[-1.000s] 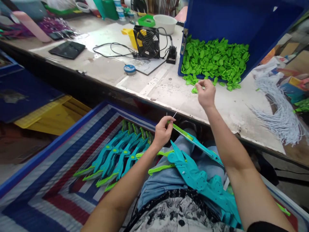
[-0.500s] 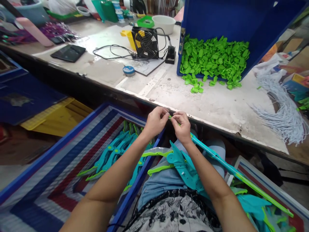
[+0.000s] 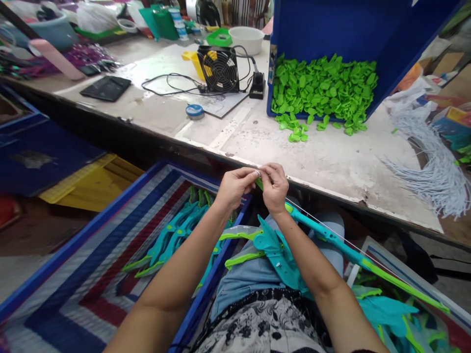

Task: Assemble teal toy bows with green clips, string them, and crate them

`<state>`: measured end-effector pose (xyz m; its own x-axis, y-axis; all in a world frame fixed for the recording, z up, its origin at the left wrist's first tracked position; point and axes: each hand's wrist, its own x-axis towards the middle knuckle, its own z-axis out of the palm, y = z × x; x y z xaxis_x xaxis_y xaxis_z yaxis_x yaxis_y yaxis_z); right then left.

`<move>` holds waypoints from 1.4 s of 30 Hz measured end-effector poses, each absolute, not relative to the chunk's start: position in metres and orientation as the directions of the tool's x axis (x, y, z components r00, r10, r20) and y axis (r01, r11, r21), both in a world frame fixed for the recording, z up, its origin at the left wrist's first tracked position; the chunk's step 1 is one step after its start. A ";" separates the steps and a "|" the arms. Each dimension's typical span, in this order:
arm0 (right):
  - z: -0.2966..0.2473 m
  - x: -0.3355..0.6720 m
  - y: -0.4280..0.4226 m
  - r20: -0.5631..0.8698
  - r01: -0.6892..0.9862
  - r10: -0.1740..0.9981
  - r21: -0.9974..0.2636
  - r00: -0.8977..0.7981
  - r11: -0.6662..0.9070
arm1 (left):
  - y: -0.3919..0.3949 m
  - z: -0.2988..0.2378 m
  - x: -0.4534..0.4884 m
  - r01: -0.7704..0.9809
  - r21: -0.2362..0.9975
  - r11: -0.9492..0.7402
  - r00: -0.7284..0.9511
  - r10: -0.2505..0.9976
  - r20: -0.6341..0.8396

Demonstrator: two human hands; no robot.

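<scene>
My left hand (image 3: pixel 237 186) is closed in a pinch, with a bit of white string (image 3: pixel 312 216) at its fingertips. Against it, my right hand (image 3: pixel 274 187) pinches a small green plastic piece (image 3: pixel 259 184), mostly hidden by the fingers. From beneath the right hand the string runs to the lower right, above a long teal and lime-green plastic arm (image 3: pixel 327 233). That arm belongs to a jointed teal toy part (image 3: pixel 275 250) with green prongs, which rests across my lap.
A blue bin (image 3: pixel 327 34) lies tipped on the table (image 3: pixel 235 132), spilling small green pieces (image 3: pixel 324 90). White strings (image 3: pixel 434 166) are bunched at right. A black fan (image 3: pixel 219 68) stands behind. Left of my lap, a blue-rimmed crate (image 3: pixel 88 240) holds teal assemblies (image 3: pixel 176 230).
My hands have drawn together, and their fingertips now meet. The white string has lifted away from the teal arm and looks taut. The view has shifted slightly.
</scene>
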<state>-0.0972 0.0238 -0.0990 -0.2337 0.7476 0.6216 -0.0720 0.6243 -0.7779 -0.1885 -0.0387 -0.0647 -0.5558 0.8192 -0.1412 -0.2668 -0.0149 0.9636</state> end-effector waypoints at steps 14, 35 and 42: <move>-0.100 -0.082 0.030 0.714 0.002 0.593 -0.638 -0.372 0.770 | -0.026 -0.060 -0.179 -0.345 0.938 -0.034 -0.630 0.749 -0.204; -0.097 -0.070 0.044 0.497 0.043 0.768 -0.828 -0.405 0.558 | -0.026 -0.081 -0.176 0.642 0.763 -0.070 -0.461 0.759 0.459; -0.101 -0.072 0.047 0.363 -0.026 0.838 -0.922 -0.408 0.387 | -0.026 -0.083 -0.169 0.711 0.703 0.030 -0.517 0.700 0.493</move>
